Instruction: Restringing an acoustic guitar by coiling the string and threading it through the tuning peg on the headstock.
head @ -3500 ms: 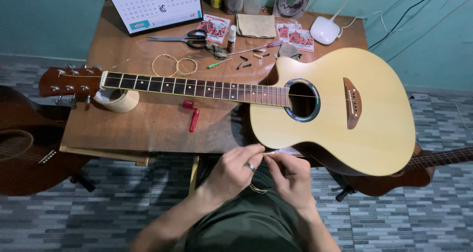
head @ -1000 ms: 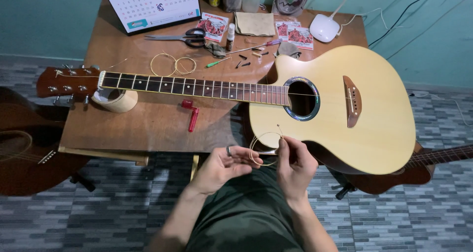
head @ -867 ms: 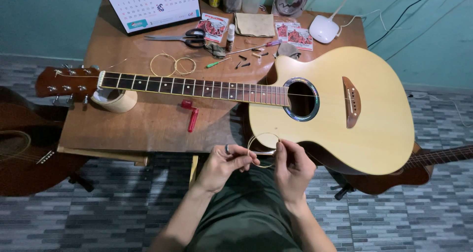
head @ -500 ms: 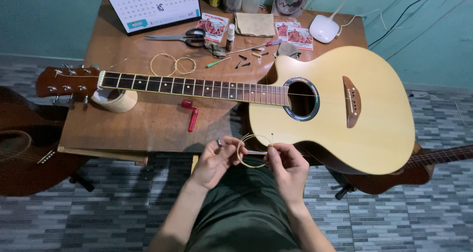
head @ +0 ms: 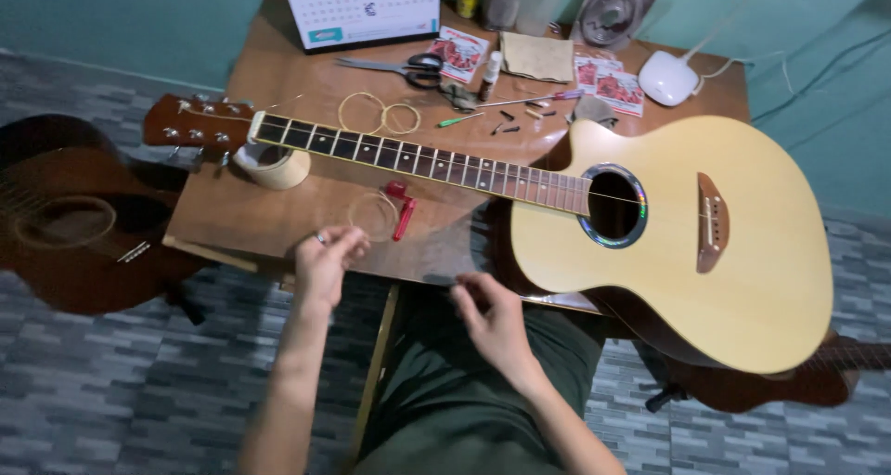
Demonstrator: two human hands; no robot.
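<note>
White desk calendar with teal corner patch at worktop far edge. Three flat red-and-white packets: one beside scissors, two near white dome device.

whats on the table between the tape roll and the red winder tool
In the head view, a thin coiled guitar string lies on the table just left of the red winder tool; from there to the tape roll the wood is bare. The left hand pinches the coil's edge.

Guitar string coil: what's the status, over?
Left hand pinching the string coil over the table. Right hand open, empty. Red winder beside coil.
</note>
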